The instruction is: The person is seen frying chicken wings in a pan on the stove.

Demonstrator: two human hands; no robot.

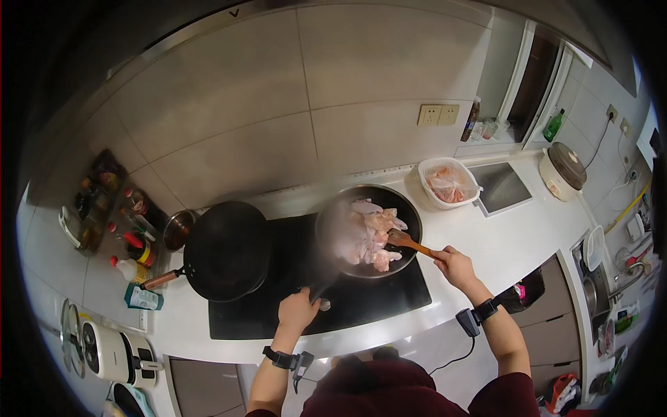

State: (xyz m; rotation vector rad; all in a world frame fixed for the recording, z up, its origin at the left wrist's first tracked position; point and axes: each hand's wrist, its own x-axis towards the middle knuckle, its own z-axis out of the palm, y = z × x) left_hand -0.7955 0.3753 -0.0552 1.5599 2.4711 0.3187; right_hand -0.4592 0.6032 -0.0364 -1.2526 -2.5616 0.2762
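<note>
My left hand [299, 313] is closed around the dark handle [324, 284] of a frying pan [414, 219] on the right side of the black cooktop [375, 307]. In my right hand [454, 266] is a wooden spatula [417, 246], its blade against raw-looking chicken pieces [383, 224] in that pan. Pale pink and whitish, the pieces lie heaped across the pan's middle. Thick steam blurs the pan's left part and some of the meat. A black wok [226, 250] with a wooden handle [160, 280] sits on the cooktop's left side.
A white basket [424, 194] holding a plastic bag of reddish food stands behind the pan's right side. Sauce bottles [138, 203] and a metal bowl [177, 229] crowd the left corner. A cream air fryer [117, 354] is at lower left, a lidded cooker [563, 172] at far right.
</note>
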